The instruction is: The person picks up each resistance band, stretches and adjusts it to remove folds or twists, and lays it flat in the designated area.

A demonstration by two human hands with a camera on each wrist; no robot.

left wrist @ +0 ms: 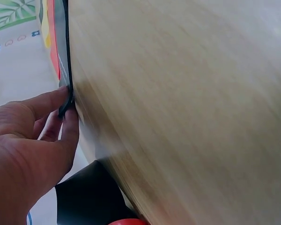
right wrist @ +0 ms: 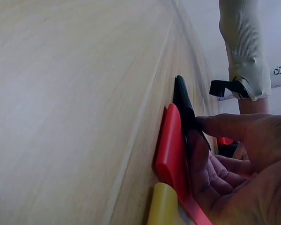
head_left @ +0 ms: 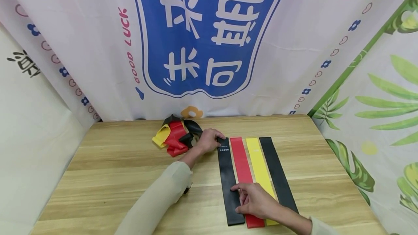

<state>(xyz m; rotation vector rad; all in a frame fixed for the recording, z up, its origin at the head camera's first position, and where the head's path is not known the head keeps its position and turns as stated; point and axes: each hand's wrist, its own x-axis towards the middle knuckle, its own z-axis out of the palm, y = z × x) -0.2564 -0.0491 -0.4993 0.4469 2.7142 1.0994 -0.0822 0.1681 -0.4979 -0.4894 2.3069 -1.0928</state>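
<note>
Four flat bands lie side by side on the worktop (head_left: 107,177), two of them black, one red and one yellow. The left hand (head_left: 208,140) has its grip clamped on the far end of the left black band (head_left: 227,177), with thumb and fingertips together on it. Nearer the person, the right hand (head_left: 256,200) has thumb and forefinger apart, both touching that same band; its grip may be pinching the band, but I can't tell. The red band (head_left: 241,162) passes beneath the right hand, the yellow band (head_left: 259,162) lies next to it, and the right black band (head_left: 279,173) lies farthest right of the left hand's grip. Just left of the left hand sits one loose heap (head_left: 176,137) of red, yellow and black pieces.

Only the head view shows all four bands and the white dots just below the left hand's grip. The left wrist view shows the pinch from the side, which the head view partly hides. The right wrist view shows the near ends of the black, red and yellow bands beside the right grip, and a black strap (right wrist: 232,86) at the left sleeve's (right wrist: 246,44) cuff.
</note>
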